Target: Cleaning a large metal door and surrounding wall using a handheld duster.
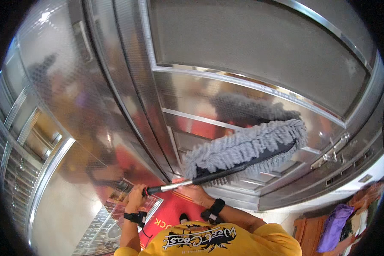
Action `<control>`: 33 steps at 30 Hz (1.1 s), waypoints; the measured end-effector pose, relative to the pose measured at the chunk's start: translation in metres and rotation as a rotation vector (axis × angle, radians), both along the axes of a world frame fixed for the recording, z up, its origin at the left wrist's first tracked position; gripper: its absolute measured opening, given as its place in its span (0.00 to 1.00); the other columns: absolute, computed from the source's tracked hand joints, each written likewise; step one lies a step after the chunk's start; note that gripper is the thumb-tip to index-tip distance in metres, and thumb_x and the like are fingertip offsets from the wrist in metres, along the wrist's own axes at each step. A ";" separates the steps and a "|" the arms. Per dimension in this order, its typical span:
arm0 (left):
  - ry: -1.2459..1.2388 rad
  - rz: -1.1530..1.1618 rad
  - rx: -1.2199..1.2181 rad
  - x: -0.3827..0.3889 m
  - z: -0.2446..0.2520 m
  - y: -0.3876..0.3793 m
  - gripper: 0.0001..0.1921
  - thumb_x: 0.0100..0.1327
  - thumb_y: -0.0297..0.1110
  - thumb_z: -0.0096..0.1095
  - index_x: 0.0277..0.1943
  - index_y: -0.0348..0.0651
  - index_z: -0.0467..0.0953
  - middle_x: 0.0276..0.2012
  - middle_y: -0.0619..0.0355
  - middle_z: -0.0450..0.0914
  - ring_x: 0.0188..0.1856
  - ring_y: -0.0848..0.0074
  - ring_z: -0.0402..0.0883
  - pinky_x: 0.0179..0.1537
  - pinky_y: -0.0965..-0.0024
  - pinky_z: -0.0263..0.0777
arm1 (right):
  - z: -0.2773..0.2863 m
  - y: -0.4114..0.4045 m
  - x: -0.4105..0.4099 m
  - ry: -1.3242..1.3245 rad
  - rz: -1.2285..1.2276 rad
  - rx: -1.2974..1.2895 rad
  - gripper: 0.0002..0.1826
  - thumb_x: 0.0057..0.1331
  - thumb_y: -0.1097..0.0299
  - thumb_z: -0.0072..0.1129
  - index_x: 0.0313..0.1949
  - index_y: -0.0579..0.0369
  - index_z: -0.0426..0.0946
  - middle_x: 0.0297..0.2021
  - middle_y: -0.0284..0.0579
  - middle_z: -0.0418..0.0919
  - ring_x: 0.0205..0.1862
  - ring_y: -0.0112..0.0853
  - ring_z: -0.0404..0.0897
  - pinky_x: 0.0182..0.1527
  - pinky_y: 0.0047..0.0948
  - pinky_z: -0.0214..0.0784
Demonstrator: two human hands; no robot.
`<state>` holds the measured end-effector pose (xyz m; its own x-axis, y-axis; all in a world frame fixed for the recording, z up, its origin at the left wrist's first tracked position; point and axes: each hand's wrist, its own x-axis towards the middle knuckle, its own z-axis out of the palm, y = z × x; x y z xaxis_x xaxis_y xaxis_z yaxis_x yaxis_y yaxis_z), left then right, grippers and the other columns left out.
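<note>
A grey microfibre duster (pixel 246 147) with a black backing and a metal pole lies aslant in front of a shiny metal door (pixel 192 96), its fluffy side towards the lower panels. Whether the fibres touch the door I cannot tell. My left hand (pixel 137 196) is closed round the black grip at the pole's near end. Further up, by the duster's head, my right hand (pixel 192 193) holds the metal part of the pole, partly hidden behind it. Black straps with small devices sit on both wrists.
A door handle (pixel 334 153) juts out at the right. Polished metal panelling (pixel 67 80) and a metal grille (pixel 22 179) stand at the left. A red mat (pixel 166 208) with yellow writing covers floor below. Lower right, a purple cloth (pixel 336 227) lies on wooden furniture (pixel 307 230).
</note>
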<state>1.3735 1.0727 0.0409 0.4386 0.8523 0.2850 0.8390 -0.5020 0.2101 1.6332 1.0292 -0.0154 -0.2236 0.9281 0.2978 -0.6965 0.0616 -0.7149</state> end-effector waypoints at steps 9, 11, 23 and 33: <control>0.064 0.125 -0.532 -0.104 -0.239 -0.047 0.29 0.40 0.49 0.66 0.43 0.38 0.73 0.35 0.46 0.78 0.38 0.62 0.77 0.40 0.62 0.68 | -0.117 -0.008 -0.085 -0.282 0.114 0.154 0.13 0.62 0.76 0.47 0.47 0.59 0.68 0.39 0.34 0.71 0.42 0.21 0.69 0.46 0.21 0.61; 0.036 0.123 -0.628 -0.124 -0.282 -0.083 0.29 0.38 0.51 0.68 0.41 0.38 0.74 0.34 0.46 0.78 0.37 0.64 0.76 0.39 0.62 0.68 | -0.165 -0.027 -0.125 -0.406 0.091 0.186 0.13 0.62 0.74 0.48 0.47 0.60 0.68 0.40 0.37 0.72 0.44 0.23 0.69 0.48 0.23 0.61; -0.664 -0.083 -0.712 -0.073 -0.163 -0.126 0.17 0.48 0.34 0.67 0.41 0.39 0.73 0.31 0.61 0.75 0.35 0.80 0.71 0.36 0.73 0.66 | 0.021 -0.094 -0.135 -1.022 -0.401 0.516 0.19 0.63 0.56 0.47 0.40 0.62 0.64 0.32 0.50 0.74 0.35 0.34 0.75 0.37 0.33 0.65; -0.673 -0.282 -0.583 0.062 -0.075 -0.103 0.16 0.49 0.29 0.66 0.41 0.36 0.72 0.32 0.62 0.75 0.33 0.80 0.72 0.35 0.76 0.67 | 0.105 -0.072 -0.045 -1.016 -0.482 0.528 0.15 0.62 0.63 0.48 0.41 0.63 0.61 0.33 0.49 0.76 0.37 0.39 0.77 0.39 0.34 0.66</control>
